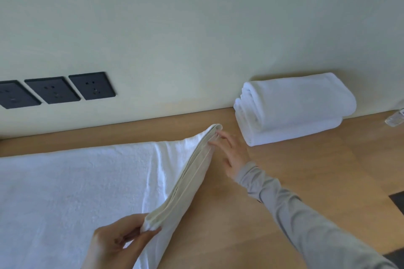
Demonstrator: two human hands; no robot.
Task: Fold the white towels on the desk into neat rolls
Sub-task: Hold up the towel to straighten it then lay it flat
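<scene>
From the head view, a white towel (72, 185) lies spread over the left part of the wooden table (295, 170), and its right-hand edge is doubled over and lifted off the surface. The left hand (118, 242) grips the near end of that edge, thumb and fingers (153, 230) curled round the folded hem. The right hand (232, 155) reaches out on a grey sleeve to the far corner. Its fingers look fairly straight, yet their tips appear to pinch the raised corner, and the edge runs taut between the two hands. Well apart, against the wall (196, 28), a rolled towel (297, 96) sits on top of another folded one. Three dark sockets (52, 90) are set into the wall to the left.

The step in hand seems to be the lengthwise fold that narrows the towel before rolling. The next move probably calls for carrying both corners leftward together, keeping the hem straight, then laying it flat and smoothing.
</scene>
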